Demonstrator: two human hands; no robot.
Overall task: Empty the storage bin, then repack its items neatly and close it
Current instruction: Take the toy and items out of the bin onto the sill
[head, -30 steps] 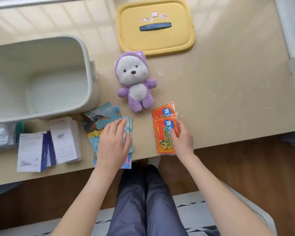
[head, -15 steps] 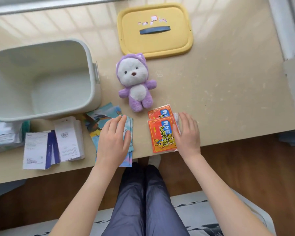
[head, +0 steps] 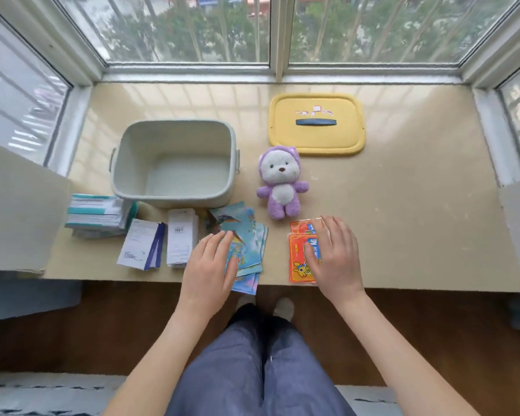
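Observation:
The pale green storage bin stands empty on the beige table, left of centre. Its yellow lid with a dark handle lies flat at the back right. A purple and white plush bear lies face up between them. My left hand rests flat, fingers straight, on a fanned pile of blue picture cards. My right hand lies flat with spread fingers on the orange packets near the front edge.
White folded leaflets, a white and navy booklet and a stack of teal-edged boxes lie left of the cards. Window frames bound the table behind and at both sides. My legs are below the front edge.
My right hand has slid left from beside the orange packets onto them and now lies flat. The head has tilted up, showing the windows. My left hand stays on the cards.

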